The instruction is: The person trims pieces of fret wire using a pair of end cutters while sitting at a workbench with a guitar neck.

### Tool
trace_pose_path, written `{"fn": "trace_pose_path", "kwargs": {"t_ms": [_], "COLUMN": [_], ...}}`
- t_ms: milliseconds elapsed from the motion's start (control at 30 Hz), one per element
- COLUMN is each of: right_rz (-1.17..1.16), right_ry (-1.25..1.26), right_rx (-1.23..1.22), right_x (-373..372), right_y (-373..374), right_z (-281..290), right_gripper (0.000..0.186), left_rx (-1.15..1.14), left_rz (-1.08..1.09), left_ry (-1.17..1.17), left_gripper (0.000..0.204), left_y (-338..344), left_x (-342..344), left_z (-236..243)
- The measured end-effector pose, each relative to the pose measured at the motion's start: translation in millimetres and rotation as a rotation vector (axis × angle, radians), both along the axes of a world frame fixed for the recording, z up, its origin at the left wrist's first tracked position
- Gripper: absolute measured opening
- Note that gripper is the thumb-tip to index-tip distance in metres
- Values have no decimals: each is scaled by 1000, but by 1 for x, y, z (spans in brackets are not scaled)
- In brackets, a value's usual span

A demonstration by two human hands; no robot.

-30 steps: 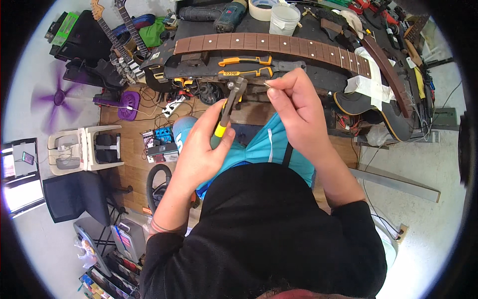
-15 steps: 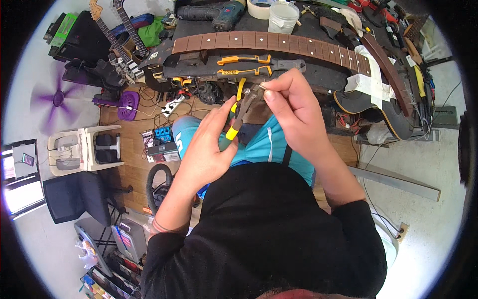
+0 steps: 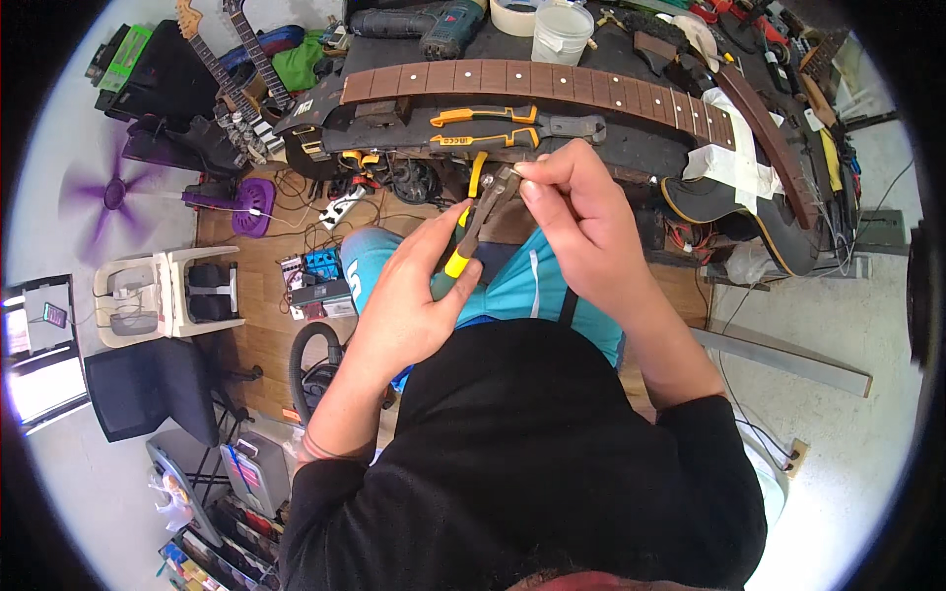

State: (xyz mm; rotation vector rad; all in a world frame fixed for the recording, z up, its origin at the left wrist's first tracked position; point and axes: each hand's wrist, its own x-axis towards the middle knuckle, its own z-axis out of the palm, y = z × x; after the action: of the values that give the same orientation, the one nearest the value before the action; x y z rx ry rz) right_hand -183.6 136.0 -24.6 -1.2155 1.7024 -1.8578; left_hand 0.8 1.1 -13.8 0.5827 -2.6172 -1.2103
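Bench edge (image 3: pixel 636 156) beyond pliers (image 3: pixel 478 229) in left hand (image 3: pixel 409 288)

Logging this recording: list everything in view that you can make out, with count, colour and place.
Banded-handle steel pliers: one, grey, green and yellow, centre
Tiny slender piece: one, pale, at the pliers' tip; too small to identify
Flat workbench: one, black, top
Long dotted fretboard: one, brown, across the bench
Plastic-handled hand tool: one, orange and grey, bench's near edge
Round plastic tub: one, whitish, beyond the fretboard
Power drill: one, teal and black, beyond the fretboard
Curved guitar body: one, black, bench's right
Bladed fan: one, purple, far left
Plastic chair: one, cream, left
Wide-backed chair: one, black, lower left
Left hand: one, bare, gripping the pliers
Right hand: one, bare, pinching the piece
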Motion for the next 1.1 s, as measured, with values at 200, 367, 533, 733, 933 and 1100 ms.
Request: {"fn": "trace_pose_path", "kwargs": {"t_ms": [200,367,533,733,933,1100], "right_rz": [-17,-23,23,36,64,46], "right_ry": [12,-138,-203,-216,-205,-196], "right_rx": [-6,2,-20,-41,-37,-31], "right_x": [0,6,6,7,5,6], "right_y": [-2,0,0,1,0,-1], "right_z": [0,0,6,8,4,6], "right_gripper": [5,4,4,4,5,6], "left_rx": [258,322,115,86,89,67], "left_rz": [38,121,56,-17,-24,-28], "left_ry": [-107,-23,-9,-53,-3,-11], "left_gripper": [37,39,56,71,76,75], "left_y": [4,-4,-4,-4,-2,-3], "left_x": [-4,-5,-3,-6,-7,-7], "left_z": [9,2,-5,1,4,5]}}
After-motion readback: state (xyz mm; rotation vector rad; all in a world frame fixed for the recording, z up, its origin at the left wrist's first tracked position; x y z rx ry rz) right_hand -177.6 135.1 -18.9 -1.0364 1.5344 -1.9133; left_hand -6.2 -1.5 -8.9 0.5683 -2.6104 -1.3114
